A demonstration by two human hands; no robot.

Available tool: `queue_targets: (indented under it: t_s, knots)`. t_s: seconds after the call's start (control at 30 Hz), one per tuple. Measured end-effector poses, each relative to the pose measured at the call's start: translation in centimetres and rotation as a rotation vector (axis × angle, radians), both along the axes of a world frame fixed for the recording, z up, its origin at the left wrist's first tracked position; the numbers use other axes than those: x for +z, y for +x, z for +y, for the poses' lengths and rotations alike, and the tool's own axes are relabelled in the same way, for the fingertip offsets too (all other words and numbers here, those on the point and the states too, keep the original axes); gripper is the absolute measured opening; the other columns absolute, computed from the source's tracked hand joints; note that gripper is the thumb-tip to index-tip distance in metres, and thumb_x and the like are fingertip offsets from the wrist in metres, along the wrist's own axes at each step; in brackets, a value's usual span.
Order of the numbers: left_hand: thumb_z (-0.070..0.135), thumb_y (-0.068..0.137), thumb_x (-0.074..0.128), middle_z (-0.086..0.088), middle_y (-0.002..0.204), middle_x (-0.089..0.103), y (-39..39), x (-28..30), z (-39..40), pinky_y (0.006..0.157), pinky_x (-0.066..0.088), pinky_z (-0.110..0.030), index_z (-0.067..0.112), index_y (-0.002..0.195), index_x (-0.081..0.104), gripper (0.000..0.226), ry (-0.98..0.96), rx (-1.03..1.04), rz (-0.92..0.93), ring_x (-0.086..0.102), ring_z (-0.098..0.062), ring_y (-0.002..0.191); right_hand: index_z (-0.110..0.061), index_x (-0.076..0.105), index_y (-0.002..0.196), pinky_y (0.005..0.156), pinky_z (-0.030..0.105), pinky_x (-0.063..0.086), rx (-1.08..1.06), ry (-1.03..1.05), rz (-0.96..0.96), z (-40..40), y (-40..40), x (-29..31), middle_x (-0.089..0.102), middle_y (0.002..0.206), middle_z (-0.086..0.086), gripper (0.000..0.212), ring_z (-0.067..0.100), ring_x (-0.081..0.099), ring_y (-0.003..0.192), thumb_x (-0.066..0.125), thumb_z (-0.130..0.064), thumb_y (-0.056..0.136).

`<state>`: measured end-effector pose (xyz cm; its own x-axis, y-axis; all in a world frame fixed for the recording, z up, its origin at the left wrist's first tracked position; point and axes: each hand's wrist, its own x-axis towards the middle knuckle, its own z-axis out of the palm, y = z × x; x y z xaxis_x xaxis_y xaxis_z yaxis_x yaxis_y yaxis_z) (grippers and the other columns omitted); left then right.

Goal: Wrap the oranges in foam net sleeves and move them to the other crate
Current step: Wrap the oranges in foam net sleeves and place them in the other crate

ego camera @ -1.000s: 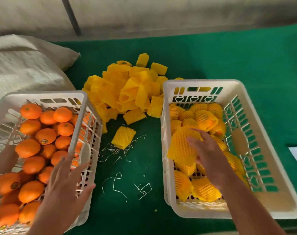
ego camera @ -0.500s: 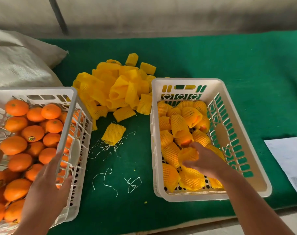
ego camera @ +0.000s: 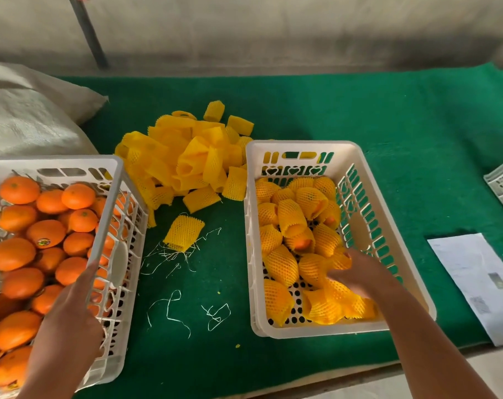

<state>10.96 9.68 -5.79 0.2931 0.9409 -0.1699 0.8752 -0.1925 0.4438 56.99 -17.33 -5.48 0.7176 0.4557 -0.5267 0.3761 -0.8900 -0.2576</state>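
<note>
Where the green felt-like table cover (ego camera: 359,116) lies between two white plastic crates, a heap of yellow foam net sleeves (ego camera: 187,159) sits in soft, flattened tubes with an open mesh weave, and one single sleeve (ego camera: 183,233) lies apart in front of it among thin white foam threads (ego camera: 172,306). The left crate (ego camera: 112,254) (slotted walls, rounded rim) holds bare oranges (ego camera: 28,249), smooth, glossy, some with a small sticker. The right crate (ego camera: 356,180), with heart-shaped cut-outs in its far wall and a perforated floor, holds wrapped oranges (ego camera: 290,217), their orange skin showing at the sleeve ends. The right hand (ego camera: 359,273) reaches down into this crate, fingers curled onto a wrapped orange (ego camera: 316,267) near the front; whether they actually grip it I cannot tell. The left hand (ego camera: 72,318) rests against the left crate's near rim, fingers straight. A woven white sack (ego camera: 28,116) lies at far left, and a printed paper sheet (ego camera: 474,283) at right.
</note>
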Motion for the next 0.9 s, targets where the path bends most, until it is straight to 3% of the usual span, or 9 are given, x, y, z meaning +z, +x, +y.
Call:
queue_targets:
  t_s: [0.1,0.23,0.4,0.5,0.77,0.9]
  knots:
    - [-0.014,0.082,0.053,-0.001,0.119,0.055,-0.1,-0.2,0.1,0.057,0.06,-0.04,0.069,0.15,0.017,0.114,-0.004,0.009,-0.002,0.062,-0.021,0.093,-0.02,0.037,0.158,0.099,0.042,0.052,0.002,-0.042,-0.04,-0.3,0.3,-0.1,0.058,0.146,0.008,0.092,0.029,0.061,0.123,0.074,-0.06,0.084]
    - [-0.016,0.082,0.054,-0.001,0.11,0.054,-0.3,-0.9,0.3,0.053,0.058,-0.041,0.065,0.153,0.018,0.113,0.024,-0.004,0.003,0.06,-0.015,0.081,-0.02,0.035,0.159,0.106,0.043,0.049,0.045,-0.056,0.026,-0.4,0.4,-0.7,0.048,0.158,0.009,0.09,0.032,0.052,0.136,0.074,-0.056,0.087]
    - [-0.017,0.08,0.055,0.002,0.108,0.053,-0.1,-0.9,0.2,0.049,0.056,-0.038,0.066,0.152,0.018,0.116,0.011,0.019,0.036,0.06,-0.015,0.079,-0.021,0.03,0.162,0.114,0.046,0.041,0.032,0.005,0.042,-1.2,0.5,-0.3,0.038,0.165,0.008,0.098,0.033,0.042,0.147,0.071,-0.068,0.086]
    - [-0.016,0.079,0.056,0.006,0.105,0.053,-0.1,-0.9,0.2,0.044,0.054,-0.033,0.067,0.151,0.017,0.117,-0.007,0.04,0.057,0.061,-0.017,0.076,-0.024,0.041,0.157,0.11,0.047,0.046,-0.009,0.063,-0.003,-2.2,0.9,0.4,0.048,0.158,0.008,0.083,0.031,0.051,0.14,0.066,-0.067,0.09]
    - [-0.014,0.084,0.055,0.006,0.116,0.057,0.0,-0.1,-0.2,0.053,0.057,-0.033,0.07,0.148,0.021,0.111,0.019,0.017,0.004,0.064,-0.02,0.092,-0.024,0.055,0.146,0.104,0.05,0.052,-0.07,0.21,-0.008,-3.9,0.1,2.4,0.064,0.14,0.007,0.053,0.026,0.063,0.121,0.069,-0.042,0.098]
    - [-0.017,0.082,0.049,-0.001,0.122,0.058,0.5,1.0,-0.9,0.048,0.051,-0.028,0.07,0.149,0.016,0.115,-0.002,0.027,0.003,0.063,-0.021,0.081,-0.023,0.064,0.137,0.091,0.041,0.053,-0.038,0.375,-0.079,-2.6,-2.0,3.8,0.069,0.131,0.001,0.043,0.015,0.065,0.105,0.072,-0.036,0.096]
